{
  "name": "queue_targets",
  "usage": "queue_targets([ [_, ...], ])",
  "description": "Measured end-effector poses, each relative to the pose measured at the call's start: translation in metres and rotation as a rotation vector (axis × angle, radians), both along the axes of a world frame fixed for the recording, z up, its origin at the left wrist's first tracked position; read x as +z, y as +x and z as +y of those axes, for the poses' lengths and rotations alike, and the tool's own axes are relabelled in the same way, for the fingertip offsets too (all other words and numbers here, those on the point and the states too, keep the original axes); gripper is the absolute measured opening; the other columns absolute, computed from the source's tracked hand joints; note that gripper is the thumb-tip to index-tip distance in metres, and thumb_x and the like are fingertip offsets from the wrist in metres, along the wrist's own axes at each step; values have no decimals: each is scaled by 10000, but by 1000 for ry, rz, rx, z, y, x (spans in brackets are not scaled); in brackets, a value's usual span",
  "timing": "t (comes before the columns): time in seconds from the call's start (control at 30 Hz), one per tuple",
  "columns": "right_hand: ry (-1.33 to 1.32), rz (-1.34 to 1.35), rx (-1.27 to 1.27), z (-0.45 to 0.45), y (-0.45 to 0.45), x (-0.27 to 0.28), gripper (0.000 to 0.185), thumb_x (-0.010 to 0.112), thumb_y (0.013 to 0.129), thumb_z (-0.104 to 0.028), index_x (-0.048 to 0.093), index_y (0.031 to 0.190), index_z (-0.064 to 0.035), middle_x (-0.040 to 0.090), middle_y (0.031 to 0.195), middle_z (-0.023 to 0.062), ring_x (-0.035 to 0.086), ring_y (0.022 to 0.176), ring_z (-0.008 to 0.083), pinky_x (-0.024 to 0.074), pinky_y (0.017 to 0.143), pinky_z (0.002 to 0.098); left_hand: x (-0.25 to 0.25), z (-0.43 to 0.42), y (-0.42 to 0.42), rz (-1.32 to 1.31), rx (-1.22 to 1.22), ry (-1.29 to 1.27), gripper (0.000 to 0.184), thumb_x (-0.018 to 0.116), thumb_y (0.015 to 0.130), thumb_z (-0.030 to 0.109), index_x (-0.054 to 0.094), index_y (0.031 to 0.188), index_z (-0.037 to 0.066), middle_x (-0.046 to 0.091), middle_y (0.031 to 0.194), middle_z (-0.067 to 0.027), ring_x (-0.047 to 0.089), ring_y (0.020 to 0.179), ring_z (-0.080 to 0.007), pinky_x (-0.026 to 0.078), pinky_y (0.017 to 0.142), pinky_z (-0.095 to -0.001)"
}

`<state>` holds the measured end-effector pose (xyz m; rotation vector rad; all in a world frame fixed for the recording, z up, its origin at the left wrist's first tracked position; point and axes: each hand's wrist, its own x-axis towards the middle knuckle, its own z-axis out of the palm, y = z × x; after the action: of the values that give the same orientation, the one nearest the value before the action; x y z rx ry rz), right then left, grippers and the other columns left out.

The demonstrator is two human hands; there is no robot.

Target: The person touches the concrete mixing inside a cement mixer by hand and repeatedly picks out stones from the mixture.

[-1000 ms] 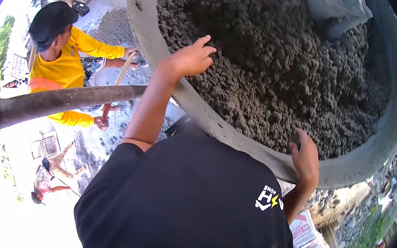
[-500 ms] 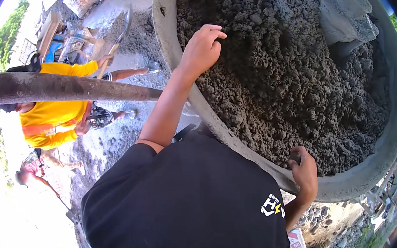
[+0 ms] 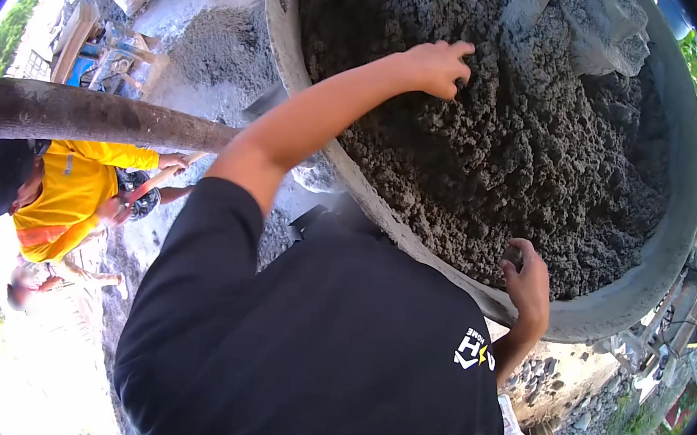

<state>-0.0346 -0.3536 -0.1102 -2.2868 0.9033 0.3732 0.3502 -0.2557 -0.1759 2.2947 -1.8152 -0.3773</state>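
Observation:
My left hand reaches over the grey, crumbly mixture, its fingers apart and slightly bent, with nothing visible in them. The mixture fills part of a large round drum, whose cement-coated rim curves close to my chest. Near the lower rim, my right hand is loosely curled, thumb apart from the fingers, with a dark patch between them; no held object can be made out. A grey, cement-coated form rises inside the drum beyond my left hand.
A thick bar extends from the left towards the drum. Below it, a person in yellow holds a long-handled tool. Another person is farther down. A grey pile and a blue-and-grey frame lie left of the drum.
My left hand has moved from near the rim farther over the mixture. My right hand remains by the lower rim, slightly more curled. The person in yellow has changed posture and position in view.

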Motion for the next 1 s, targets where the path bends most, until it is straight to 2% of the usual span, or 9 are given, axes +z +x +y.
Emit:
queue_targets([
  [0.07,5,-7,-28,0,-3,-1,375,694,812,-44,588,1171,-62,678,963,194,659,897,353,497,802,410,-7,-31,-9,23,-61,261,353,655,758,257,709,1091,154,442,1397,-171,526,1145,-436,475,982,-489],
  [0.23,-49,-86,3,2,-11,-8,379,697,813,-51,595,1177,-63,678,964,195,662,890,340,503,798,397,-3,-40,-50,-61,16,334,410,693,775,294,707,1114,62,434,1318,-287,573,1101,-420,547,865,-476],
  [0.4,-93,-131,-67,12,9,3,353,661,838,-46,583,1182,-27,672,1021,198,642,953,377,494,841,417,-1,-25,-63,66,-122,129,385,679,776,343,701,1023,48,562,1097,-286,639,930,-425,555,799,-477],
  [0.5,-209,-240,-115,22,17,8,386,650,851,-60,566,1227,-29,684,1023,183,655,921,364,501,830,420,54,9,-101,347,-203,55,378,627,784,400,701,920,55,640,965,-260,648,937,-401,545,782,-480],
  [0.6,418,-145,158,27,7,11,352,674,830,-80,625,1174,-30,700,940,154,668,815,321,517,768,386,85,51,-142,644,-477,472,477,452,883,455,708,947,57,693,1032,-203,653,996,-355,513,856,-471],
  [0.7,219,5,301,27,19,25,346,669,842,-56,625,1182,-11,698,940,125,643,810,218,512,776,358,94,66,-152,756,-437,604,537,365,930,464,706,980,52,701,1039,-194,652,1008,-355,486,901,-470],
  [0.8,102,-379,87,31,20,15,345,642,852,-25,621,1196,-8,697,942,136,637,823,206,507,786,356,118,74,-145,706,-230,422,571,341,956,467,695,1025,24,690,1047,-215,629,1022,-392,462,918,-489],
  [0.93,379,-65,358,49,25,33,403,610,818,8,625,1220,-22,694,972,124,625,831,185,497,780,314,102,98,-159,702,-410,511,598,306,979,450,677,1006,-17,667,1051,-255,603,998,-454,459,916,-505],
  [1.0,475,-168,162,49,26,36,404,641,887,-76,588,1280,-4,656,1129,70,598,887,143,486,789,284,111,94,-150,672,-397,409,590,317,982,451,674,1009,-18,666,1055,-254,610,998,-440,465,907,-504],
])
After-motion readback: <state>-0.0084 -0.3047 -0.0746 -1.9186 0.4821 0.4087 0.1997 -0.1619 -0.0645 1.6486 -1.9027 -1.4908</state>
